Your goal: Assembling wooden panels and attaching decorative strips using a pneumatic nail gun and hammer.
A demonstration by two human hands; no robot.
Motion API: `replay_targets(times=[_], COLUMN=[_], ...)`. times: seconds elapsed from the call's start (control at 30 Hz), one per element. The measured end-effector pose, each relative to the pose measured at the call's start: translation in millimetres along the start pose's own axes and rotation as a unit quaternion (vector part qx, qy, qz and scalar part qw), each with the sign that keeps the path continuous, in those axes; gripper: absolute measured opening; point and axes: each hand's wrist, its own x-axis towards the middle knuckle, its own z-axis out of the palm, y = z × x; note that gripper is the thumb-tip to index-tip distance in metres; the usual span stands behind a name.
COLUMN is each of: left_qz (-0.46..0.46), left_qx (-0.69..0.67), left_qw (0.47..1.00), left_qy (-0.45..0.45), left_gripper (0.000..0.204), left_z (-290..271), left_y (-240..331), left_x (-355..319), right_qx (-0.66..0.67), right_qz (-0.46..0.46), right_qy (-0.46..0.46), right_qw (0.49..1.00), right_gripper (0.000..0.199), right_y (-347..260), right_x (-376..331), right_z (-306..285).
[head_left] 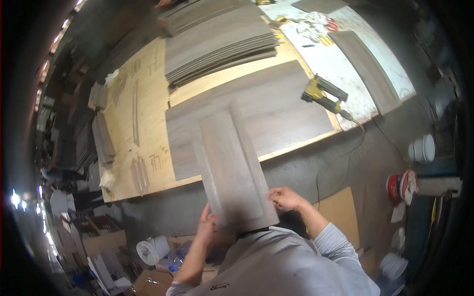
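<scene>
I hold a grey-brown cabinet door panel (232, 167) with a recessed centre, tilted up over the workbench edge. My left hand (206, 226) grips its near left edge and my right hand (285, 197) grips its near right corner. The panel's far end reaches over a large flat grey board (276, 108) lying on the plywood workbench (148, 93).
A stack of grey panels (217, 44) lies at the bench's far side. A yellow nail gun (323, 94) with hose rests on the right, beside a white surface (335, 54) bearing another grey panel (368, 69). Buckets (421, 148), cardboard boxes (103, 237) and a paper roll (150, 249) stand on the floor.
</scene>
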Motion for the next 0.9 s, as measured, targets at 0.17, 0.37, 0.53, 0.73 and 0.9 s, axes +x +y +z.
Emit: replay_targets(times=[0.17, 0.37, 0.53, 0.73, 0.9], left_qz=[0.064, 0.084, 0.189, 0.548, 0.515], left_qx=[0.129, 0.375, 0.709, 0.486, 0.498], left_qw=[0.987, 0.919, 0.679, 0.678, 0.676], left_qy=[-0.073, -0.088, -0.019, -0.065, -0.171], left_gripper=[0.067, 0.058, 0.053, 0.05, 0.054], left_z=[-69, -75, -68, 96, 211], left_y=[114, 276, 331, 323, 332], left_x=[74, 163, 248, 265, 267], right_qx=[0.08, 0.002, 0.151, 0.223, 0.22], right_qz=[-0.071, -0.258, -0.124, -0.036, -0.013], right_qy=[-0.107, -0.015, 0.179, 0.47, 0.62], right_qw=[0.988, 0.966, 0.964, 0.854, 0.753], right_gripper=[0.024, 0.028, 0.026, 0.035, 0.051], right_y=[11, -31, -15, -1, -49], right_x=[5, 32, 20, 16, 53], right_z=[81, 116, 43, -20, -39])
